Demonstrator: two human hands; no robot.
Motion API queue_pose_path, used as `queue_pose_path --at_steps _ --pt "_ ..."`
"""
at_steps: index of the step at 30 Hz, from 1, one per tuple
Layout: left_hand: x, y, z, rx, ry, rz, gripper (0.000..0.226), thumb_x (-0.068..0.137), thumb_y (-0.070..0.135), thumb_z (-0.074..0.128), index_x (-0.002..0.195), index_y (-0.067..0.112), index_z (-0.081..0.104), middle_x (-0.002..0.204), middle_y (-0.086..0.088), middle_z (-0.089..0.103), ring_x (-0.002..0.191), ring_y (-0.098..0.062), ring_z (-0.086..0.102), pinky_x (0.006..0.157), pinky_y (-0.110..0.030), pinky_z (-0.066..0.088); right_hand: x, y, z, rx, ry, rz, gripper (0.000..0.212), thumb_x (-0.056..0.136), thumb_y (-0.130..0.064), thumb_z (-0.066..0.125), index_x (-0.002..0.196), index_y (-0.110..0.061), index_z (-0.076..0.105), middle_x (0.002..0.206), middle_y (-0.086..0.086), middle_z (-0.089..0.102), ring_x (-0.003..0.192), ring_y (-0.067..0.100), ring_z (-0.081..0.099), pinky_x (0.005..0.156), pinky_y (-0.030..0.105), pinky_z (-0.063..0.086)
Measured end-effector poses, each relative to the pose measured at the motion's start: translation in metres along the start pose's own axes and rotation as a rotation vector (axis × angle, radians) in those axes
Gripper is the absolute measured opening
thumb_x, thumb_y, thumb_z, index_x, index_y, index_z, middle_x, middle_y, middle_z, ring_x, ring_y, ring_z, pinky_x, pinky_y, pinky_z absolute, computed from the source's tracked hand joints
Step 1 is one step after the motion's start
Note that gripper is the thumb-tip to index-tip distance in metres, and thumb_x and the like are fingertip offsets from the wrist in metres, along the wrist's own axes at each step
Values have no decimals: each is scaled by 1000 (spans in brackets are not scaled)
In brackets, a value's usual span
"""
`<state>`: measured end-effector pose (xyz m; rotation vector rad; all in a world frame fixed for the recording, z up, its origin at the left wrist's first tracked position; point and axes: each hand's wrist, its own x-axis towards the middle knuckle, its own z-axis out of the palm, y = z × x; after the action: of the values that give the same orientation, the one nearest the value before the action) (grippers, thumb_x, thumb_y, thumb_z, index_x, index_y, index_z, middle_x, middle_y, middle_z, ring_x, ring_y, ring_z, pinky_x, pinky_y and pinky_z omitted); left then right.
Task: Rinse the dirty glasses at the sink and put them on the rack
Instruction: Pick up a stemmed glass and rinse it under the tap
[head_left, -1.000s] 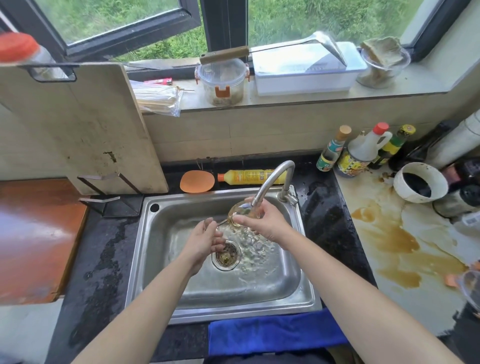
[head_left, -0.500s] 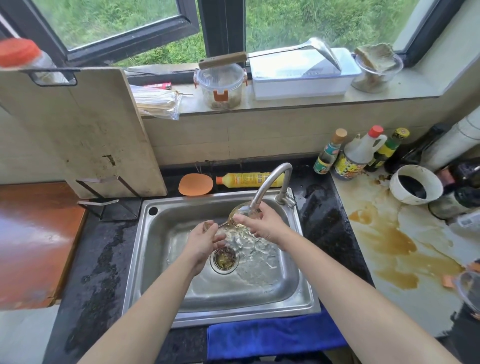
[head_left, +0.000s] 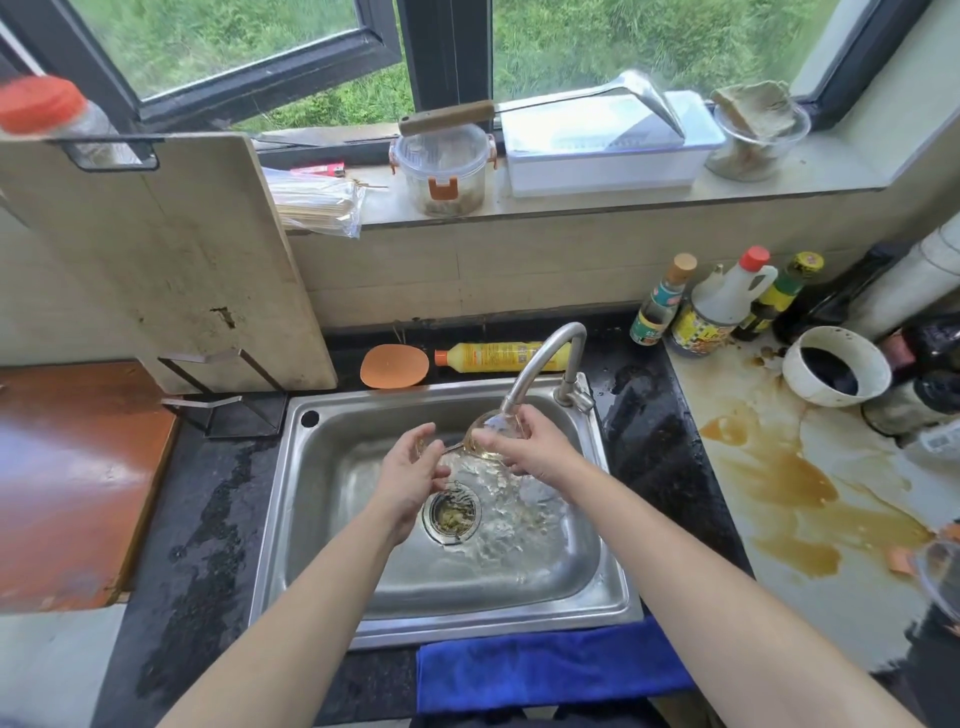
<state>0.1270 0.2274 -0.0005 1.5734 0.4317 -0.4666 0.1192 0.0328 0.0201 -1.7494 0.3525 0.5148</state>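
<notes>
Glass (head_left: 488, 432): stemmed, clear, yellowish residue in the bowl. It lay tipped on its side above the sink (head_left: 311, 519), near the sink's back edge, with its bowl directly under the faucet (head_left: 540, 353) spout. The glass was clear of the sink floor.

Right hand (head_left: 537, 449): fingers (head_left: 521, 422) curled over the far side of the bowl and thumb on the near side, so the bowl sat clasped between them.

Left hand (head_left: 410, 473): fingers (head_left: 420, 439) bent around the stem end of the glass. The stem ran from this hand rightward to the bowl. The foot was mostly hidden behind the fingers, so the exact pinch point was not readable.

Water was running. It spilled off the glass and rippled across the sink floor around the drain strainer (head_left: 451, 512), which held greenish scraps.

A yellow bottle (head_left: 493, 356) lay on its side on the surface along the sink's back edge, with an orange pad (head_left: 395, 366) just left of it. At the sink's back left corner a cutting board (head_left: 156, 260) leaned in a metal stand (head_left: 223, 405). A blue cloth (head_left: 545, 670) hung over the surface's front edge. A brown spill (head_left: 779, 478) spread over the surface right of the sink. Part of a second glass (head_left: 941, 577) showed blurred at the surface's right edge.
</notes>
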Motion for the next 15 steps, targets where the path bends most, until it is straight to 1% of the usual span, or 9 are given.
queue_pose_path --at_steps 2,4,5,6,7,9,10,12,15 --pt "1 0 -1 7 3 -19 39 103 17 55 141 16 49 116 -11 62 73 -14 54 56 -21 48 1 3 -2 -23 -13 -31 67 75 -46 87 129 -32 50 126 -8 62 111 15 63 93 39 57" --pt "1 -1 -1 -4 6 -25 40 103 19 56 142 17 48 113 -12 63 73 -14 55 56 -22 48 3 6 -4 -35 -14 -63 63 75 -38 88 124 -39 49 124 -12 60 116 12 59 98 40 53" --pt "0 -1 -1 -7 6 -22 41 102 19 58 142 19 47 113 -11 63 78 -15 58 59 -23 49 3 6 -4 -22 -22 -64 59 77 -39 87 122 -42 48 120 -15 61 114 11 58 98 39 53" --pt "-1 0 0 -17 5 -14 41 101 18 59 140 20 48 112 -8 62 83 -17 60 62 -24 51 2 4 -3 -6 -27 -60 53 79 -43 85 119 -43 50 116 -16 62 110 10 60 95 37 54" --pt "-3 1 0 -37 3 -10 40 100 15 61 138 21 48 108 -6 61 86 -18 61 66 -26 53 1 3 -2 0 -24 -52 50 79 -51 82 117 -42 52 113 -14 63 102 8 61 88 34 55" --pt "-5 0 -2 -75 -7 0 37 99 9 61 132 20 51 101 -6 60 87 -19 59 73 -28 54 0 1 0 11 -13 -44 59 77 -61 79 123 -34 55 117 -8 63 89 6 61 72 25 52" --pt "-5 -1 -3 -70 -8 10 36 98 8 62 131 19 53 105 -8 60 88 -20 59 73 -28 55 -1 0 1 23 -11 -39 65 77 -61 80 128 -29 54 121 -6 62 90 6 61 69 22 51" --pt "-4 -1 -5 -32 -3 26 36 97 10 65 130 20 55 113 -11 60 88 -20 59 69 -27 54 -1 1 0 22 -31 -34 68 78 -50 84 132 -24 51 126 -6 60 101 8 63 70 21 52" --pt "-2 -2 -7 2 13 25 38 98 16 65 134 21 54 109 -6 59 78 -16 54 62 -26 47 0 3 -3 8 -53 -58 64 78 -36 88 129 -31 49 129 -6 59 113 12 61 75 24 52"
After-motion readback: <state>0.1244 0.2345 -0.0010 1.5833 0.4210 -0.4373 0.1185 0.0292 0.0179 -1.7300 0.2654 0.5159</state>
